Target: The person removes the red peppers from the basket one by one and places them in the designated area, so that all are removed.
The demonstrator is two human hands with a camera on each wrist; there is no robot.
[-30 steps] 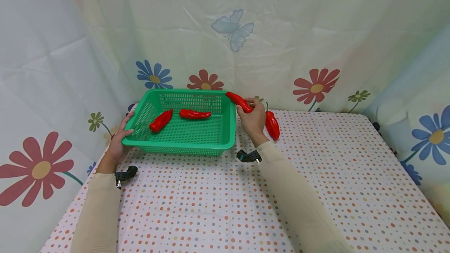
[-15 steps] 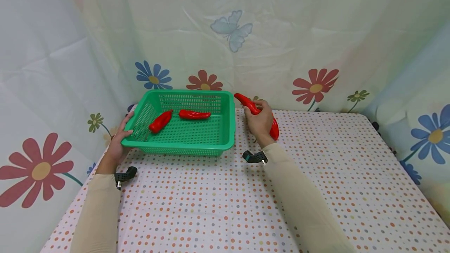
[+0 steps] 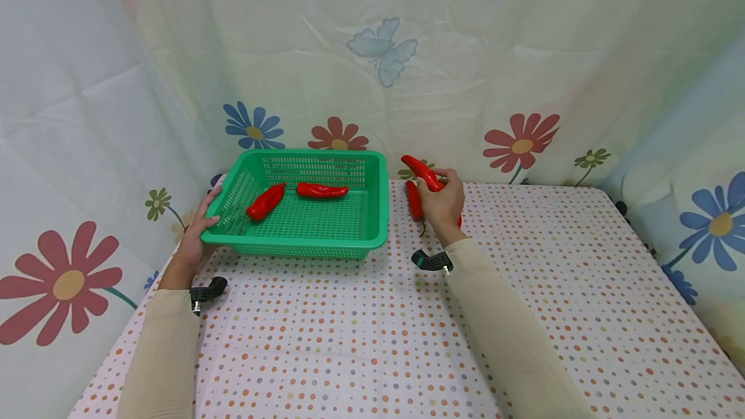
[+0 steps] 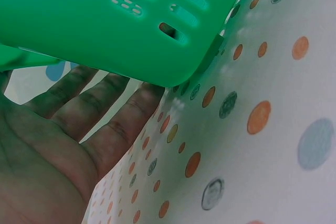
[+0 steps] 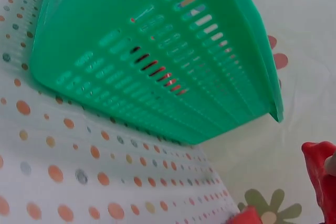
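A green plastic basket (image 3: 314, 247) with slotted walls stands at the back left of the table. My left hand (image 3: 196, 238) grips its left rim, thumb over the top; in the left wrist view the fingers (image 4: 113, 135) reach along the outer wall. My right hand (image 3: 445, 202) pinches a red chili pepper (image 3: 420, 170) to the right of the basket, its tip pointing up and left. Below it a second chili pepper (image 3: 414, 199) lies on the table, stem toward me. Another red pepper (image 3: 460, 220) is mostly hidden behind the right hand.
Inside the basket lie two red peppers, one slanted (image 3: 266, 202) at the left and one lengthwise (image 3: 322, 191). A dotted cloth covers the table (image 3: 326, 335). A flowered curtain (image 3: 454, 83) hangs right behind it.
My right hand has moved right, away from the basket, with the chili pepper. The pepper on the table by the basket has come into view. My left hand and the basket stay put.
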